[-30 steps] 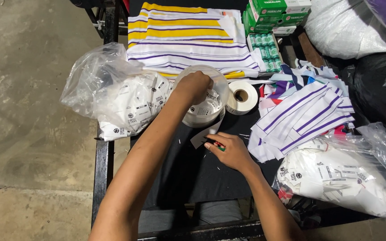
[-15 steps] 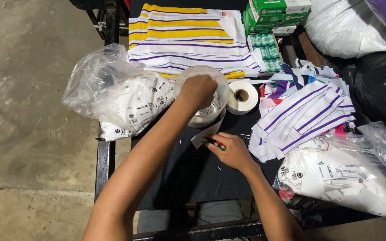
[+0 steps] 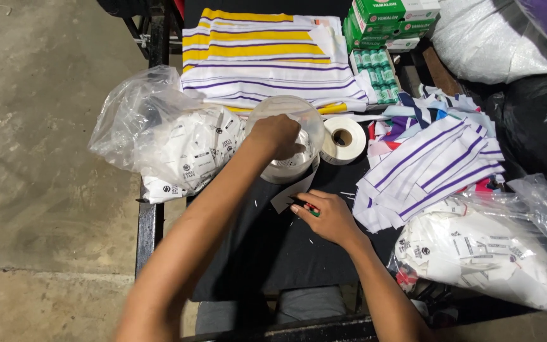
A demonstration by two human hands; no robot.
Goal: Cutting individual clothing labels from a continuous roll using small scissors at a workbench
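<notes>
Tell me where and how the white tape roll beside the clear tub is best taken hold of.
Probably grip the tape roll across its outer rim from above. It lies flat with its core hole facing up, and its top is uncovered. Come from the near right; the clear tub and the left hand crowd its left side.

Left hand (image 3: 278, 134) in clear tub (image 3: 286, 136)

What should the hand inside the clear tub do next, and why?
Probably lift out one small piece: the left hand is reaching into the clear round plastic tub, while the right hand rests on the black table, holding a white tag.
</notes>
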